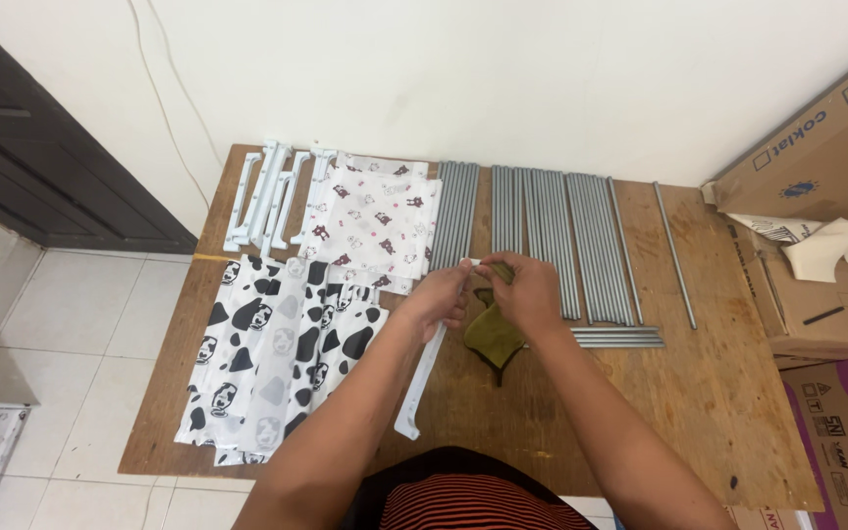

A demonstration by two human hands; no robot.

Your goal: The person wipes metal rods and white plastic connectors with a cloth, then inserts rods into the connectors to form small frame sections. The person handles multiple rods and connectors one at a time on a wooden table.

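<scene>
From the head camera, we saw our left hand [436,294] pinched around the upper end of a long white plastic bar [422,378], whose lower end reached toward our body and rested on the wooden tabletop [699,393]. Our right hand [527,292] was closed on an olive-green cloth [493,339], pressing it against the bar's top end, while the rest of the cloth hung just below that hand.

Taking the bar as our landmark, the cow-print fabric sheets [277,363] lay just to its left, the bear-print fabric [375,221] beyond its top end, and more white plastic bars [272,196] lay farther off to the upper left. Rows of grey metal rods [542,231] lay to its right, with cardboard boxes [826,245] well apart past them.

We judged that the bar, gripped only at one end, could twist or slip if we rubbed hard. Its free end could then sweep into the fabric sheets, or the loose cloth could catch the nearest rods and set them rolling.
</scene>
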